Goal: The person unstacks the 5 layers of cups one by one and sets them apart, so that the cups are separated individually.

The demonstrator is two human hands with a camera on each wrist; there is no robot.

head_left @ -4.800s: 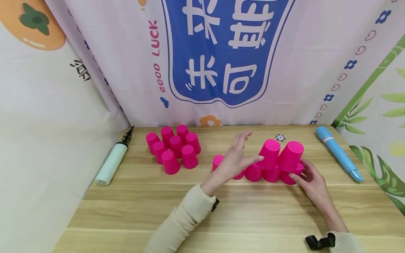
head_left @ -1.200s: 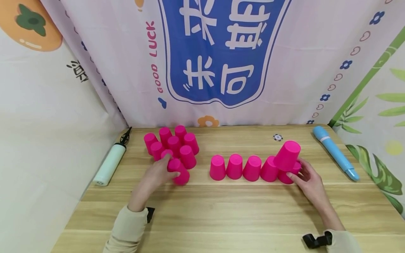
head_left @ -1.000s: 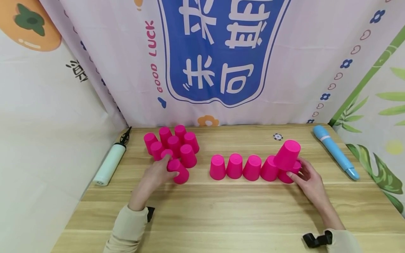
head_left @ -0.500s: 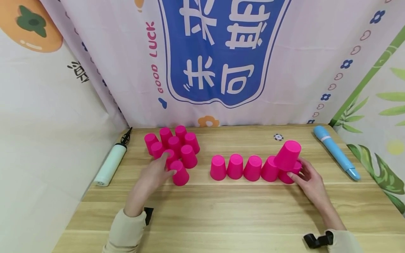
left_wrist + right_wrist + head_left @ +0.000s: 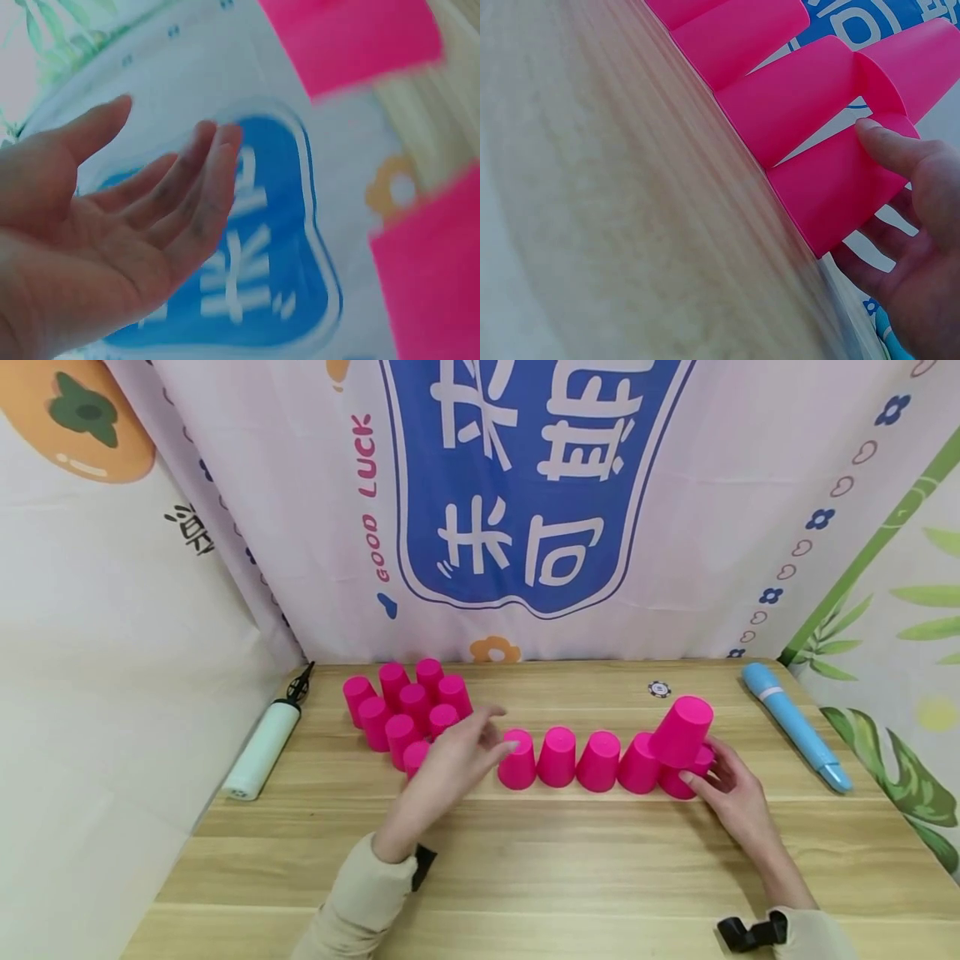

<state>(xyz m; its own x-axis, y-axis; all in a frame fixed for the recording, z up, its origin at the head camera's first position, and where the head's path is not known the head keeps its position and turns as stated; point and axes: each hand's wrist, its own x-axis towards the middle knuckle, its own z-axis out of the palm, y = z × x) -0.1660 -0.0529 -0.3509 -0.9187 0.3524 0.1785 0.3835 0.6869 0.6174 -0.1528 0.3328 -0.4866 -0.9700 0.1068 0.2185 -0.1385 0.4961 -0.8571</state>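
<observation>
A row of upside-down pink plastic cups [image 5: 557, 757] stands on the wooden table. One more pink cup [image 5: 681, 731] sits on top, bridging the two rightmost cups. My right hand [image 5: 738, 789] holds the rightmost bottom cup [image 5: 840, 184], thumb on the near side and fingers behind. My left hand [image 5: 453, 764] is raised between the row and a cluster of upside-down pink cups [image 5: 377, 723] at the left. Its fingers are apart and loosely bent, and the left wrist view shows the palm [image 5: 82, 262] holding nothing. That hand partly hides the cluster's front cups.
A pale green hand pump [image 5: 264, 747] lies at the table's left edge. On the right is a blue pen-shaped cylinder [image 5: 798, 727], and a small poker chip [image 5: 659, 689] lies behind the row. A printed cloth [image 5: 300, 510] hangs along the back.
A second upper cup has left the row's top, and one more cup stands in the left cluster. My left hand has let go there and moved right. My right hand keeps its place.
</observation>
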